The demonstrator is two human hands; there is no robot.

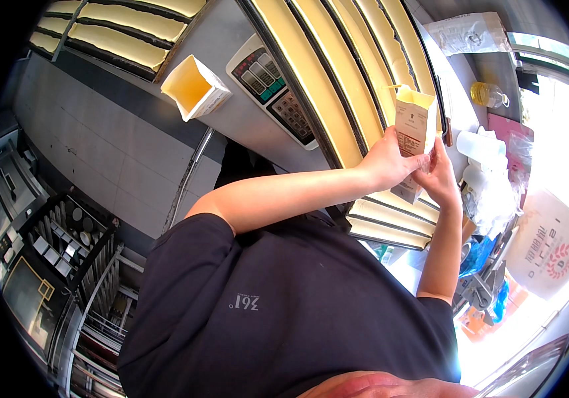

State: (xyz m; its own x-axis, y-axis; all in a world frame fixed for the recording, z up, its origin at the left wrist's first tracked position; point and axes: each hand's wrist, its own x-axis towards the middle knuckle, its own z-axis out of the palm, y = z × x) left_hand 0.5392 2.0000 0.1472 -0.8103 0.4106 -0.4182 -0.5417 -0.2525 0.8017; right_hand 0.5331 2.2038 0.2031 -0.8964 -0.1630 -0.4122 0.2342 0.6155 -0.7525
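Right of the frame's centre, both hands meet around a small cream-coloured paper carton (414,129) with an open top, held upright above a stack of flat cream cartons (390,222). The left hand (385,161) comes in along a bare forearm from the middle of the frame and is closed on the carton's lower left side, thumb and fingers pinching its printed face. The right hand (441,174) rises from the lower right on a nearly vertical forearm and is closed on the carton's lower right edge, its fingers touching those of the left hand. The carton sticks up above both hands, so most of its body shows over the fingertips, while its bottom end is hidden behind them. Behind it, long rows of flat cream cartons (337,73) run from the top of the frame down toward the hands. In the upper left of centre, well apart from the hands, a second opened carton (195,87) lies tilted on a grey surface (244,123), its open mouth facing up. Just to its right sits a keypad panel (276,89) with coloured and grey buttons. At the upper right a clear bottle of yellow liquid (489,94) stands near crumpled white plastic bags (490,186). A large white sack (550,249) fills the right edge. The person's dark shirt (278,312) takes up the lower middle of the frame.
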